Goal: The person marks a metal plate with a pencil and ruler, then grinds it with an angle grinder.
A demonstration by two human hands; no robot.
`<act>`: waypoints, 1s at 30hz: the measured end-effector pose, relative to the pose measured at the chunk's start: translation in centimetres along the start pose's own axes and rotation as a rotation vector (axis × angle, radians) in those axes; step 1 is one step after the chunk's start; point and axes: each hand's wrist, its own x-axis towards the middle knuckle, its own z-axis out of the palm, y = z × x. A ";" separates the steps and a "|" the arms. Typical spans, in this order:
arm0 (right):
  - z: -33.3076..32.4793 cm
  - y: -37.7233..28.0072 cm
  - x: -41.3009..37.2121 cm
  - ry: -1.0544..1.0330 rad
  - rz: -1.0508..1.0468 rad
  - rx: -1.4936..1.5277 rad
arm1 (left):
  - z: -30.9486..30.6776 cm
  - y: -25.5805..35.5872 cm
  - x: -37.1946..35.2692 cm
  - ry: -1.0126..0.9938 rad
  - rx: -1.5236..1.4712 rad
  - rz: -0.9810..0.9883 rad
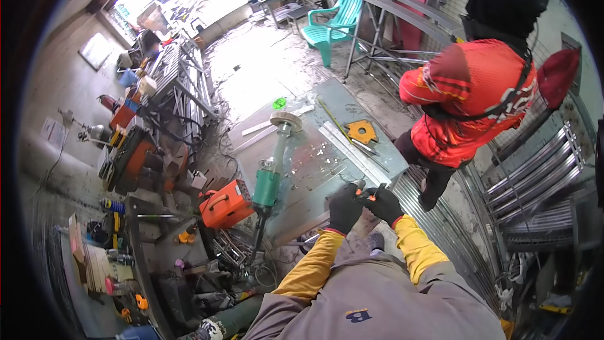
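Note:
Both my hands wear black gloves and are close together over the near edge of a grey worktable (296, 204). My left hand (345, 211) is closed, its fingers around something small and dark with orange bits. Beside it my right hand (385, 206) is closed too, on a dark piece with an orange part (372, 198); I cannot make out what kind of thing it is. Left of my hands a green power tool (267, 187) with a round wheel (285, 119) lies on the table. Pale metal strips (355, 153) and an orange angular plate (361, 131) lie beyond my hands.
A person in a red jacket (469, 94) stands to the right of the table. An orange box with a handle (224, 204) stands left. Metal tubes (434, 226) lie along the right floor. A green chair (336, 19) and metal trestle (377, 31) stand farther back.

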 end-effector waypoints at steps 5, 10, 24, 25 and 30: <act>0.0 -0.1 0.0 -0.001 -0.014 0.031 | 0.3 -0.6 0.1 0.031 0.025 0.024; 0.7 0.5 -0.2 0.088 -0.014 -0.032 | -0.7 0.3 0.1 -0.040 -0.174 -0.034; 0.4 0.7 0.7 -0.012 0.036 -0.028 | -0.4 0.2 -0.6 -0.019 -0.061 -0.100; 0.5 0.9 0.8 0.032 -0.015 -0.051 | -0.5 0.3 -0.7 0.022 -0.152 -0.045; 0.1 0.3 0.7 -0.034 0.100 0.034 | 0.6 -1.3 -0.7 0.010 -0.023 -0.059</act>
